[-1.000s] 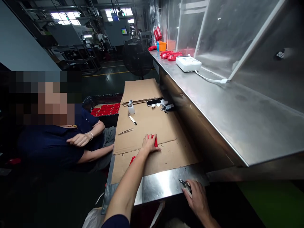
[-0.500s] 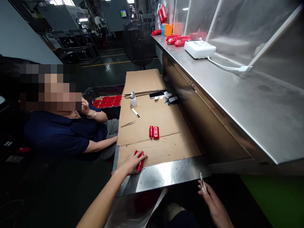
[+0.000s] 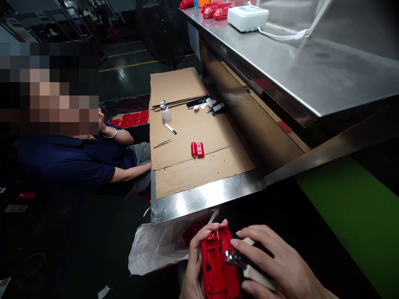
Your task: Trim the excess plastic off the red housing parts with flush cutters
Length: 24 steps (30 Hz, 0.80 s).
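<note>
My left hand [image 3: 197, 261] is closed around a red plastic housing [image 3: 215, 265], its hollow, ribbed inside facing up. In my right hand [image 3: 277, 257] is a pair of nippers [image 3: 255, 272] with cream handles, and their metal jaws touch or hover just over the housing's inner edge; contact is hard to tell. Both hands are in front of the table's near edge, low in the view. Farther off, on cardboard [image 3: 181, 182], lies another red part in two joined pieces [image 3: 197, 150].
Tweezers [image 3: 163, 143], a small knife [image 3: 170, 128], a pump bottle [image 3: 166, 112] and a phone [image 3: 196, 103] lie on the cardboard. A seated person [image 3: 77, 166] is at the left. A steel shelf [image 3: 280, 74] overhangs at right, and a plastic bag [image 3: 149, 249] hangs below the table.
My left hand has lifted the red housing off the table's near corner and brought it toward me. My right hand has moved the nippers left to it. The view has tilted down.
</note>
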Tool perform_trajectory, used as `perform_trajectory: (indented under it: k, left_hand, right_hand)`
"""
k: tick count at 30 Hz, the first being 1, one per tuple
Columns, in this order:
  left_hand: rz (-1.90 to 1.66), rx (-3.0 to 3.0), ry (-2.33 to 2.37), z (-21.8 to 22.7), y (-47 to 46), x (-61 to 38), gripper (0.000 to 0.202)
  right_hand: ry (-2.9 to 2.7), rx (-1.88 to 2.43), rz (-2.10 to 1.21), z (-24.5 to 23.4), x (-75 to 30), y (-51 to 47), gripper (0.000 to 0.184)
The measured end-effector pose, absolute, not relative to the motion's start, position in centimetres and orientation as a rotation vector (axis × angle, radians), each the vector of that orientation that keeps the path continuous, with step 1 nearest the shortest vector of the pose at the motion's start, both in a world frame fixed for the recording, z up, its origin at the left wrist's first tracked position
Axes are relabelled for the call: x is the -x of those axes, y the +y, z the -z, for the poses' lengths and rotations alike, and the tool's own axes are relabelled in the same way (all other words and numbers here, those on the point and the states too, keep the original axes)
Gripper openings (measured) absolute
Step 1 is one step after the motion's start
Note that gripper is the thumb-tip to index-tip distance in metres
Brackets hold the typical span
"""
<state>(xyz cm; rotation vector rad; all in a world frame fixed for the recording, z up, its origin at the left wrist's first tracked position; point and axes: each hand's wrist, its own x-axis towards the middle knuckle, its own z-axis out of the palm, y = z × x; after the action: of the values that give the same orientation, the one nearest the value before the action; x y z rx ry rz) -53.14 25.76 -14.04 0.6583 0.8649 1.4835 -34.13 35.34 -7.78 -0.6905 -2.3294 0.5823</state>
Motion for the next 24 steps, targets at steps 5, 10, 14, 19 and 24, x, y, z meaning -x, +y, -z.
perform_trajectory:
  k: [5,10,14,19,24]
  left_hand:
    - [-1.558,-0.588,0.836,14.0,24.5,52.5,0.037]
    - [-1.612,-0.653,0.858,14.5,23.0,51.9,0.055]
    - [-1.588,-0.639,0.932,13.2,22.4,51.4,0.049]
    - [-1.548,-0.703,0.948,12.3,21.8,51.4,0.051]
    - [-1.534,-0.746,0.918,12.9,21.4,51.2,0.049]
  right_hand:
    - [-2.403,0.581,-0.49,7.6,34.3,33.9,0.037]
    - [-2.436,0.524,-0.508,7.3,34.4,33.2,0.037]
    - [-2.466,0.518,-0.518,6.7,34.3,33.0,0.036]
    - [-2.48,0.514,-0.548,6.3,33.6,32.7,0.033]
    - [-2.474,0.509,-0.544,6.4,33.0,32.2,0.033]
